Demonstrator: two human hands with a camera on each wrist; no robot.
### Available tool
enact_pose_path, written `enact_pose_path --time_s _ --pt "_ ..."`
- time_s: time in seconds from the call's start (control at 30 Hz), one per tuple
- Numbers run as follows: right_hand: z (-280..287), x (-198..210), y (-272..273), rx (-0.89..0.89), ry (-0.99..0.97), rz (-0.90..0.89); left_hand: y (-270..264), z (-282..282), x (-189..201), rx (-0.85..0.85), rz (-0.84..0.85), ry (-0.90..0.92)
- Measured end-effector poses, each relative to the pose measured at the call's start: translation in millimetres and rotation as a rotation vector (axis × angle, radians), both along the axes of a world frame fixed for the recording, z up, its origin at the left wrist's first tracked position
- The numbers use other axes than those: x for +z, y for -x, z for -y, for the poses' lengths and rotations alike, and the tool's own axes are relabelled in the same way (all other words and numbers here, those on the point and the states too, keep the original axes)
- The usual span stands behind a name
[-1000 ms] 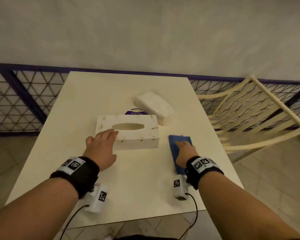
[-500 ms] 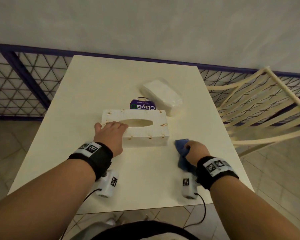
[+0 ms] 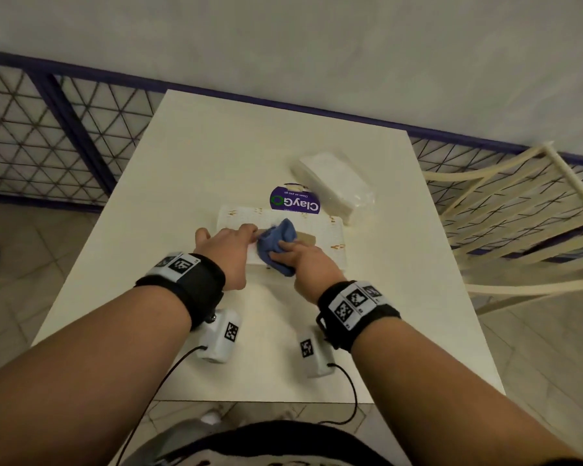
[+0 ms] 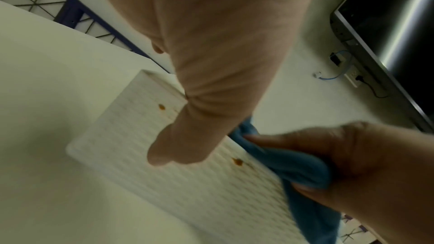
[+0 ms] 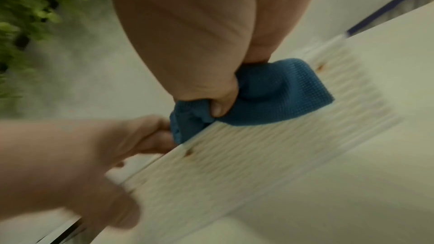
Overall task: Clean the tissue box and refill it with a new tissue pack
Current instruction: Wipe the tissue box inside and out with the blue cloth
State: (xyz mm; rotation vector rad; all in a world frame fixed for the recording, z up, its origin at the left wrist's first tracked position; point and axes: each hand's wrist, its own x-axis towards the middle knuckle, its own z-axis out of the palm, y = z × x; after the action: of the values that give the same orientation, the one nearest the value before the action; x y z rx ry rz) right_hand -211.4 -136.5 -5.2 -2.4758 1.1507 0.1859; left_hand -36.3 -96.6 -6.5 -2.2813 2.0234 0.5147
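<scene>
right hand (image 3: 308, 260) grips bunched blue cloth (image 3: 276, 242) on tissue box (image 3: 330, 230) top, over slot (image 3: 305, 237); contents unseen. left hand (image 3: 229, 250) flat, pressing box. wrapped tissue pack (image 3: 332, 185) behind.

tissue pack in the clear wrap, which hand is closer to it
Right. The right hand, gripping the blue cloth on the tissue box, is on the person's side of the tissue pack, slightly left; the left hand rests on the box's left part, farther off.
</scene>
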Motion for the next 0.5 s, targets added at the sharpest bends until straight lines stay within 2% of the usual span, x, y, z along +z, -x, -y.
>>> enact_pose_path --time_s 0.1,0.2,0.3,0.37,0.43,0.5 --pt "14.3 5.6 43.3 -0.077 0.014 -0.114 -0.8 -1.3 -3.1 -0.003 -0.032 -0.001" --pt "3.3 3.5 25.6 -0.083 0.086 -0.184 -0.2 -1.4 -3.4 0.012 -0.059 -0.022" --pt "-20.1 -8.2 -25.1 -0.032 0.085 -0.055 -2.5 1.4 0.5 0.014 -0.045 -0.042" --pt "-24.3 -13.5 -32.6 -0.022 0.064 0.016 -2.9 2.5 3.1 0.000 -0.020 -0.048" --pt "-15.6 -15.1 -6.4 -0.038 0.060 0.062 -1.4 2.9 5.5 -0.021 0.006 -0.060" --pt "-4.6 -15.7 36.8 -0.148 0.035 0.108 -0.5 2.4 6.5 -0.021 -0.001 -0.066"
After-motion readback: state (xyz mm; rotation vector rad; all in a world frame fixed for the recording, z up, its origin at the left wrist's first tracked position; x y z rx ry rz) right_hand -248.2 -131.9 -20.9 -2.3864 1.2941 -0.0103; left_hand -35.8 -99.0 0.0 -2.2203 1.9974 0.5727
